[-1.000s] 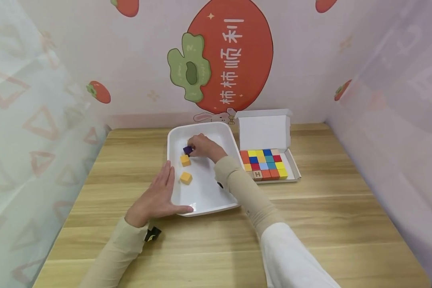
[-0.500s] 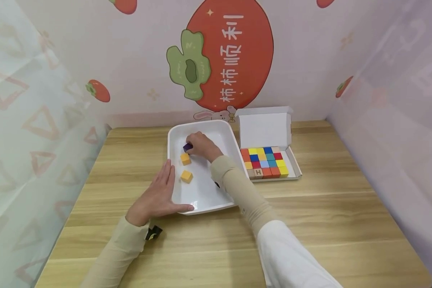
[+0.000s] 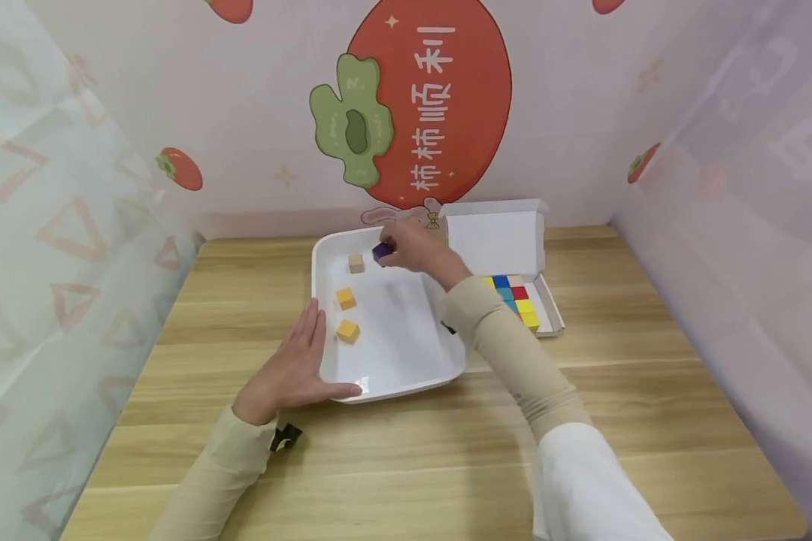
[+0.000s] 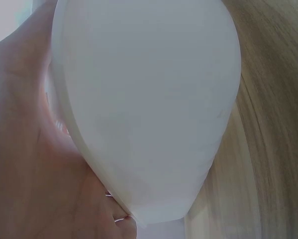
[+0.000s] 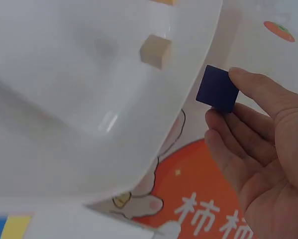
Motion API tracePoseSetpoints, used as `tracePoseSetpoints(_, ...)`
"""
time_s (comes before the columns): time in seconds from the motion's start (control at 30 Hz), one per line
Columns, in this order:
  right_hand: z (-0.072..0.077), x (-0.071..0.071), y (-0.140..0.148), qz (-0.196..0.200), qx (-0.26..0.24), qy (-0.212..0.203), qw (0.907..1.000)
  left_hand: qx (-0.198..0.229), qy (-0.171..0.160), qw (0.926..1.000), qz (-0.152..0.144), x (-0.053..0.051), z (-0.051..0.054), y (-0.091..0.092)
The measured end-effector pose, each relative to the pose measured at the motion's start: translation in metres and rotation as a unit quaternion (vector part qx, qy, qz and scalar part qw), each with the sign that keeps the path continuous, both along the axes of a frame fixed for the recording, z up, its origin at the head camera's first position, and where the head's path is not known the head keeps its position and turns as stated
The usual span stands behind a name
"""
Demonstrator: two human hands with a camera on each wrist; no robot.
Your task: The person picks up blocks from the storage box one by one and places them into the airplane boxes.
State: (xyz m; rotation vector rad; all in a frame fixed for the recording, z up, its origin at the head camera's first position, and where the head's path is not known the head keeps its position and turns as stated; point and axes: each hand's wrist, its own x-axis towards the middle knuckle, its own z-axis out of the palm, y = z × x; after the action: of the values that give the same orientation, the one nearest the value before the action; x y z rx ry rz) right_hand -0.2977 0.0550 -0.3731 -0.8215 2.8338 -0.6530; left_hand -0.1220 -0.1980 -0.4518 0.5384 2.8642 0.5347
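My right hand [image 3: 416,248] pinches a dark purple-blue cube block [image 3: 382,253] between thumb and fingertips, over the far part of the white tray [image 3: 392,379]. In the right wrist view the same block [image 5: 217,88] shows one flat dark face. My left hand [image 3: 289,370] lies against the tray's near left corner, fingers straight along the left side and thumb on the front rim. Inside the tray stand a pale wooden block [image 3: 356,263] and two orange-yellow blocks, one farther back [image 3: 346,298] and one nearer [image 3: 348,331]. The left wrist view shows mostly the tray's outer wall [image 4: 149,109].
To the tray's right an opened white cardboard box [image 3: 551,308] holds rows of coloured blocks [image 3: 514,297], partly hidden by the right forearm. Its lid [image 3: 494,244] stands up at the back. The wooden table [image 3: 392,466] meets printed curtain walls at the back and sides.
The right hand has lifted the dark block off the tray floor and carried it back and to the right. The pale wooden block has come fully into sight. The left hand stays put.
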Motion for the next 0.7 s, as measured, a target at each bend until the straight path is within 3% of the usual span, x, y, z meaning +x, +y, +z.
tracePoseSetpoints(0.13,0.01,0.012,0.041,-0.034,-0.01,-0.01,0.9993,-0.001,0.001,1.0,0.0,-0.001,0.0,0.0)
tracePoseSetpoints(0.37,0.009,0.035,0.127,-0.096,-0.017,-0.006,0.9952,0.009,-0.003,1.0,-0.001,0.0,0.002,0.001)
tracePoseSetpoints(0.7,0.01,0.057,0.219,-0.207,0.004,-0.03,0.9779,0.008,-0.007,0.9999,0.002,0.0,0.002,0.0)
